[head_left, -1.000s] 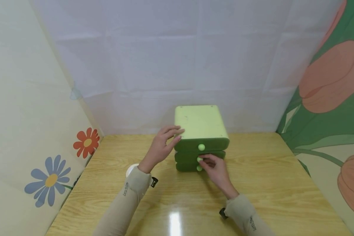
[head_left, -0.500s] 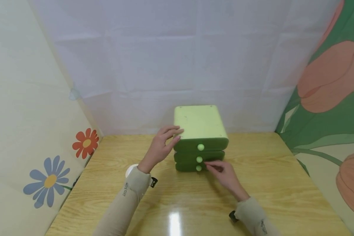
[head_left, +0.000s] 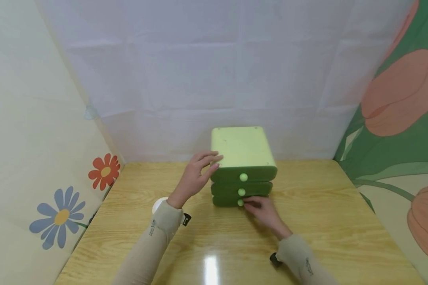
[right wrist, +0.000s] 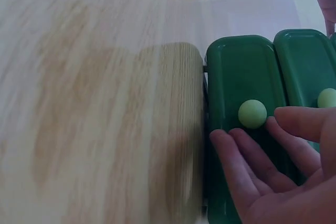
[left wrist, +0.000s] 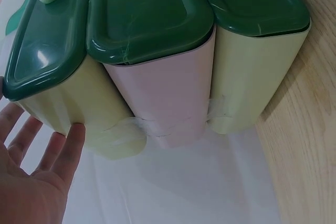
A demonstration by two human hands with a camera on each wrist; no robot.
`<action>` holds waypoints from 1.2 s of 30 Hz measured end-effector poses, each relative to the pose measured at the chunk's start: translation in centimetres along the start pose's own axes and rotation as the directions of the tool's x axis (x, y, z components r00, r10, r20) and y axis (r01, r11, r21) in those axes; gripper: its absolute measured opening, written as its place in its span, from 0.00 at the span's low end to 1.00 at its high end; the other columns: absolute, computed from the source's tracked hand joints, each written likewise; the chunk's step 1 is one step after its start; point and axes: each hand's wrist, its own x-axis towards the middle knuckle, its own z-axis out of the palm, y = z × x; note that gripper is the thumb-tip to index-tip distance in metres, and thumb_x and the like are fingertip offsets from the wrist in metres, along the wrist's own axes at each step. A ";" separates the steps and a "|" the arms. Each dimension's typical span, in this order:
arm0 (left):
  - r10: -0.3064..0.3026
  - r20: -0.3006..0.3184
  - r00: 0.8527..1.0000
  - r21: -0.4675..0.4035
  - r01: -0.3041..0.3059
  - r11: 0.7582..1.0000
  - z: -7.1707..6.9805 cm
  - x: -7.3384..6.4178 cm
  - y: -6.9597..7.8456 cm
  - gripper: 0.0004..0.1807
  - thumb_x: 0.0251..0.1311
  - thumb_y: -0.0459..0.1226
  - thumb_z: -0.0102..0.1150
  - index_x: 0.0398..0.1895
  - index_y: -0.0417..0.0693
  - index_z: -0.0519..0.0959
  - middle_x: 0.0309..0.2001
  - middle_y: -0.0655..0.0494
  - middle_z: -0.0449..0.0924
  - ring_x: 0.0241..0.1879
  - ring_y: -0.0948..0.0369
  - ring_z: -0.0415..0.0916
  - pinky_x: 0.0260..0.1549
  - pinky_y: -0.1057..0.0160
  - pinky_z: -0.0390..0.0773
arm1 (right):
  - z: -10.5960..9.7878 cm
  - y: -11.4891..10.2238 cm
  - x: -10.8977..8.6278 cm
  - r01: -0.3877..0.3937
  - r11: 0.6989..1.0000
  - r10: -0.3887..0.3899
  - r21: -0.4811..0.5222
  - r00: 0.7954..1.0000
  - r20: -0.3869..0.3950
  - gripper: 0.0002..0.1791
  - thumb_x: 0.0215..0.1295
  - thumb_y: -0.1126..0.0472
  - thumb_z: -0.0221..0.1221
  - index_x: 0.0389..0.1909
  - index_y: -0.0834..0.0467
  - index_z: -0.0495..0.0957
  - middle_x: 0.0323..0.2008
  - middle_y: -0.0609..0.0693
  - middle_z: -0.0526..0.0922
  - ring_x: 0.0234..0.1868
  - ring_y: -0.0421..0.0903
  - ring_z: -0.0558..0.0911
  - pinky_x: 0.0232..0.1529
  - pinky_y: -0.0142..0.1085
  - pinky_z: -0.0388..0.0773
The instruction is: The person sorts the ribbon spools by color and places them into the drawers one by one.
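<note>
A small chest of drawers (head_left: 240,146) has a light green top and dark green drawer fronts stacked in three tiers. Each front carries a round pale green knob, and all the drawers look pushed in. My left hand (head_left: 196,176) rests with spread fingers against the top left edge of the chest; its fingers (left wrist: 71,150) touch the pale side wall in the left wrist view. At the lowest drawer (right wrist: 244,72), my right hand (right wrist: 283,166) has thumb and fingertips right beside the bottom knob (right wrist: 252,114), fingers loosely bent and not closed round it.
A wooden table (head_left: 324,221) carries the chest, with a white cloth backdrop (head_left: 185,79) behind it. A white round object (head_left: 158,204) lies partly hidden behind the left forearm. Flower-printed panels (head_left: 403,95) stand at both sides.
My right hand has left the middle knob, drawn back to the right, then come in at the bottom knob. My left hand and the chest have stayed in place.
</note>
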 end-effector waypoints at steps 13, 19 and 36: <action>0.005 -0.008 1.000 -0.001 -0.005 1.000 0.2 0.2 -0.1 0.19 0.77 0.45 0.56 0.66 0.55 0.81 0.68 0.54 0.76 0.71 0.53 0.69 0.70 0.46 0.70 | 1.1 0.5 0.9 -0.005 0.999 0.001 -0.034 0.991 -0.137 0.05 0.57 0.63 0.76 0.32 0.59 0.91 0.35 0.53 0.91 0.39 0.46 0.89 0.42 0.32 0.85; -0.003 -0.006 1.000 -0.014 0.003 1.000 0.2 0.1 0.0 0.19 0.77 0.46 0.55 0.66 0.55 0.81 0.69 0.54 0.76 0.71 0.53 0.68 0.69 0.44 0.70 | 1.8 0.3 0.9 -0.031 0.997 0.015 -0.070 0.975 -0.221 0.05 0.54 0.61 0.78 0.27 0.56 0.92 0.29 0.50 0.91 0.32 0.42 0.87 0.37 0.30 0.82; -0.020 0.009 1.000 -0.005 0.020 1.000 0.0 0.0 0.1 0.20 0.78 0.47 0.54 0.67 0.56 0.80 0.69 0.54 0.75 0.72 0.53 0.67 0.70 0.44 0.70 | 1.7 -0.3 0.6 -0.016 0.992 -0.010 -0.127 0.980 -0.197 0.05 0.53 0.62 0.78 0.24 0.56 0.91 0.27 0.48 0.91 0.34 0.45 0.88 0.40 0.34 0.82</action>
